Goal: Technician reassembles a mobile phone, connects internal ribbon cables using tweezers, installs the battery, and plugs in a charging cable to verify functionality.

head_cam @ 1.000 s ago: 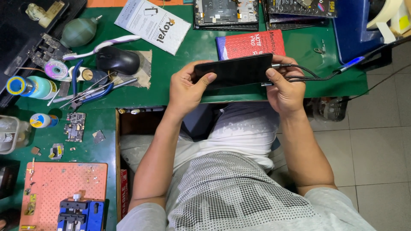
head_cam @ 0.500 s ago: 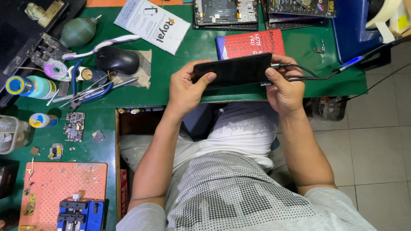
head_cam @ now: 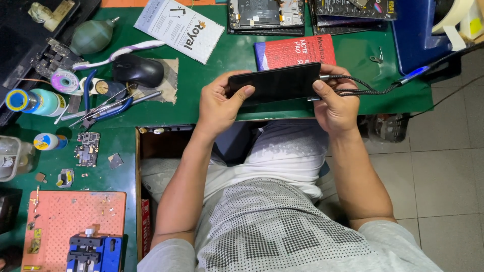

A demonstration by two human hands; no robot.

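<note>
Nearest the camera, the person sits in a grey dotted shirt [head_cam: 262,226], both forearms reaching away toward the green worktop [head_cam: 201,75].

The left hand [head_cam: 218,103] is closed around the left end of a flat black rectangular phone [head_cam: 275,83], thumb laid on the dark front face and fingers curled behind. The right hand [head_cam: 335,103] is closed on the phone's right end, thumb pressed at the edge, and it also pinches the plug of a black braided cable [head_cam: 360,88] that meets that end; whether the plug is fully seated cannot be told.

The phone is held lengthwise, left to right, above the near edge of the worktop, clear of its surface. Its face is glossy, uniformly dark and unlit, with no crack visible.

Just beyond the phone lies a red rectangular box [head_cam: 295,50], partly hidden by the phone. The cable runs right to a blue-tipped connector [head_cam: 416,74] near a blue plastic case [head_cam: 418,30].

On the left stand a black computer mouse [head_cam: 137,69] on a grey cloth, blue-handled pliers [head_cam: 96,103], and a small green circuit board [head_cam: 88,148]. Near left sits an orange perforated mat [head_cam: 70,211] with a blue clamp fixture [head_cam: 96,252].

At the far edge lie a white printed leaflet [head_cam: 179,27], a green rubber air blower [head_cam: 93,35] and an opened phone chassis [head_cam: 266,15].
</note>
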